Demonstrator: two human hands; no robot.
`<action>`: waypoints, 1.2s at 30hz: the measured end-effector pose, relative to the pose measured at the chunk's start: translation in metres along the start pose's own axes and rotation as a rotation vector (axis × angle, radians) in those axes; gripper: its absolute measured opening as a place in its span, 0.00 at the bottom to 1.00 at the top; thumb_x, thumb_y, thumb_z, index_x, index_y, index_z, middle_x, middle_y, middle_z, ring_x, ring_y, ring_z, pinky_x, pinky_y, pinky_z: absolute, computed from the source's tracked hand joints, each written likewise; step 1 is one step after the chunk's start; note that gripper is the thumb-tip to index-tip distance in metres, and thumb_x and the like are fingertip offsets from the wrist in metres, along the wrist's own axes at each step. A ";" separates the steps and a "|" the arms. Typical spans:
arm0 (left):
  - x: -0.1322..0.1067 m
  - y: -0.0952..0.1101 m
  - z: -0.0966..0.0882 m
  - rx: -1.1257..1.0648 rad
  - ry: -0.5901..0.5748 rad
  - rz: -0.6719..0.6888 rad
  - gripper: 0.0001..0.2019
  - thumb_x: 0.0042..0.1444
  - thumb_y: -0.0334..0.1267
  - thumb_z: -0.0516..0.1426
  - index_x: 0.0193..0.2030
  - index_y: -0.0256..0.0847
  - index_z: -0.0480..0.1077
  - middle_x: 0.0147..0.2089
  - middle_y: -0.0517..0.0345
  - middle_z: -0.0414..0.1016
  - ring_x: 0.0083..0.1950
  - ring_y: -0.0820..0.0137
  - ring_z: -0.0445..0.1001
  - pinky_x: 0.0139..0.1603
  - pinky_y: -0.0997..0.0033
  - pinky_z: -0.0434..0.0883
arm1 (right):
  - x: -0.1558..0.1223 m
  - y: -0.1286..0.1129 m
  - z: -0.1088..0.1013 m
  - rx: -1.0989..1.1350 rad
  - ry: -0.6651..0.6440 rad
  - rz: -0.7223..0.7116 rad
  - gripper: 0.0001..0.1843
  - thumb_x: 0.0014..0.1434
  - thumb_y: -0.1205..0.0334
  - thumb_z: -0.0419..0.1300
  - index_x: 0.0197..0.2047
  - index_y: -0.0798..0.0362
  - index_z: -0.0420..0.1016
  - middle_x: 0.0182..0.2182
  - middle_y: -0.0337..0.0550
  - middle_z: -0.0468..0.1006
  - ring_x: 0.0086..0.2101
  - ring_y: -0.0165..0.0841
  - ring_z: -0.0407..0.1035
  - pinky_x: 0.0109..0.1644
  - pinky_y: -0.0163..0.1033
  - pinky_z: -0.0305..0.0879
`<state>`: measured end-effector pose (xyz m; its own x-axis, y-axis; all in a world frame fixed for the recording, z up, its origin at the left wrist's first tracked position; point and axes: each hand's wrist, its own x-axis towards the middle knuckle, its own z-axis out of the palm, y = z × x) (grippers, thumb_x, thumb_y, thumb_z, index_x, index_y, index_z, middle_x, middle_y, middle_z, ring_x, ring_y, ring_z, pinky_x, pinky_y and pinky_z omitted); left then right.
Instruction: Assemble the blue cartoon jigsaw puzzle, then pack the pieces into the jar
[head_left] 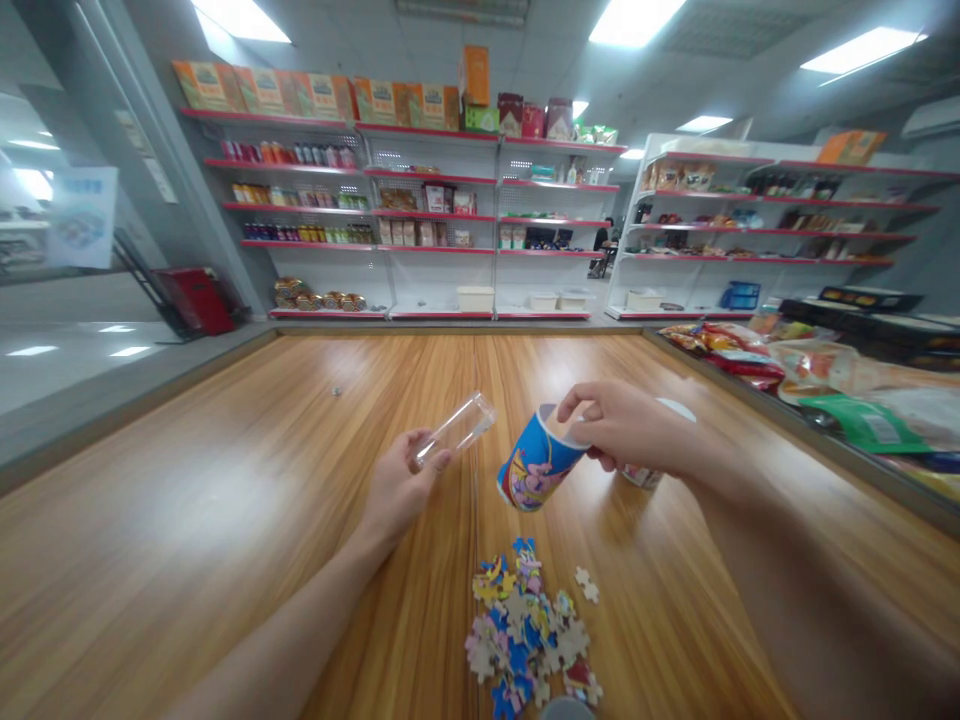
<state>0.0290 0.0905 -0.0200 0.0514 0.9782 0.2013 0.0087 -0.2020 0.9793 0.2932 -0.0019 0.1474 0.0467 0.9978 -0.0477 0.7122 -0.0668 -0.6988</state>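
Note:
In my left hand (401, 480) is a clear rectangular container (457, 428), tilted up to the right, with fingers and thumb around its lower end. My right hand (611, 425) grips the rim of a blue paper cup (541, 462) printed with pink figures; the cup leans with its mouth toward the upper right, above the table. Below the cup lies a heap of jigsaw puzzle pieces (529, 635), some picture side up, some plain. A single pair of joined pieces (587, 585) sits just right of the heap. Behind my right hand stands another cup (641, 477), mostly hidden.
The wooden table (262, 500) has a raised dark edge. A grey round object (568, 709) is cut off at the bottom. A tiny shiny item (336, 391) lies far left. Packaged snacks (862, 420) fill the right side. Stocked shelves (427, 220) stand beyond the table.

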 end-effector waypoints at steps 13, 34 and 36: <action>0.009 0.003 -0.022 0.380 0.000 0.149 0.28 0.39 0.46 0.71 0.47 0.38 0.71 0.52 0.44 0.75 0.59 0.47 0.72 0.65 0.47 0.63 | 0.028 0.027 0.027 0.005 -0.246 0.007 0.10 0.60 0.59 0.58 0.33 0.57 0.76 0.20 0.44 0.76 0.18 0.31 0.69 0.20 0.32 0.63; 0.001 0.012 -0.016 -0.659 -0.335 -0.196 0.25 0.59 0.55 0.60 0.50 0.33 0.74 0.53 0.38 0.78 0.61 0.47 0.74 0.67 0.42 0.66 | 0.049 0.042 0.086 0.625 -0.328 -0.185 0.14 0.47 0.61 0.65 0.38 0.57 0.78 0.35 0.44 0.81 0.38 0.38 0.76 0.45 0.40 0.71; 0.001 0.012 -0.017 -0.680 -0.337 -0.175 0.25 0.56 0.55 0.63 0.50 0.34 0.75 0.55 0.40 0.78 0.62 0.48 0.74 0.68 0.42 0.65 | 0.048 0.043 0.091 0.740 -0.369 -0.124 0.17 0.46 0.61 0.62 0.40 0.58 0.77 0.35 0.47 0.82 0.37 0.39 0.77 0.44 0.43 0.73</action>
<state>0.0122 0.0895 -0.0079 0.4075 0.9036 0.1324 -0.5638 0.1349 0.8148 0.2623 0.0432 0.0505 -0.3258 0.9420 -0.0809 0.0473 -0.0692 -0.9965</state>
